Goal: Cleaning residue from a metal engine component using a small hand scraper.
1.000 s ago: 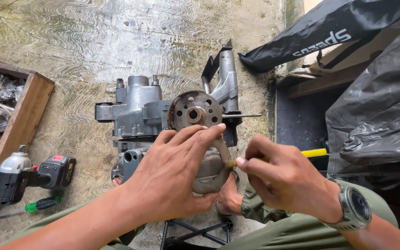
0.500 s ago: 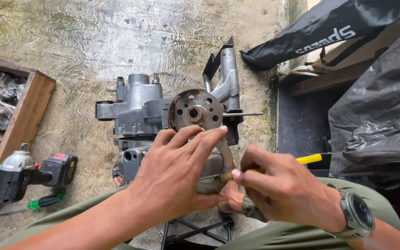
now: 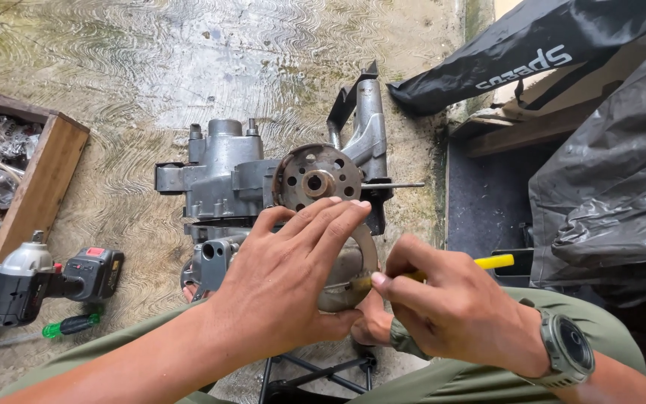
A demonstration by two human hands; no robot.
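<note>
Head cam: both hands on the engine case.
My left hand (image 3: 282, 288) lies flat, fingers spread, over the round metal cover (image 3: 349, 273) just below the flywheel (image 3: 318, 178). Right hand (image 3: 450, 307) has its grip pinched on a yellow-handled screwdriver (image 3: 491, 262), tip at the cover's edge. Impact wrench (image 3: 35, 280) sits on the floor (image 3: 114, 60), left.

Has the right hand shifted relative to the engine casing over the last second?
Yes. The right hand has moved slightly down and toward the person, away from the flywheel on the engine casing.
</note>
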